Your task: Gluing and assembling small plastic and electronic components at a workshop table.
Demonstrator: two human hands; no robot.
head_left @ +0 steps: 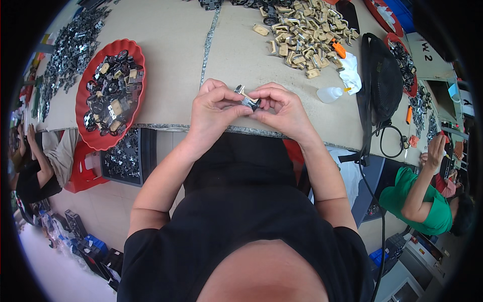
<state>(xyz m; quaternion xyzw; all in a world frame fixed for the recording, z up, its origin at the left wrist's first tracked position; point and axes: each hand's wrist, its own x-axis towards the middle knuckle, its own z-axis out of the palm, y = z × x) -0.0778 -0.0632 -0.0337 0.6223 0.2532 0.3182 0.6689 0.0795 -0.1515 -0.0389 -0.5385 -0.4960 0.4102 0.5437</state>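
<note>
My left hand [212,108] and my right hand [283,109] meet at the near edge of the table, in the middle of the view. Between their fingertips they hold one small part [247,101], with a cream-coloured bracket-like piece and dark and silvery pieces. Thumbs and fingers of both hands pinch it from either side, so much of it is hidden. Left of my left hand stands a red scalloped bowl [80,103] with black, silver and cream assembled parts inside. Beyond my right hand lies a heap of cream bracket pieces [302,38].
A small clear bottle [329,94], a white cloth [351,73] and an orange tool [338,49] lie to the right, beside a black bag [383,75]. Dark metal parts [73,53] cover the far left. At the right, a person in green [420,201] works.
</note>
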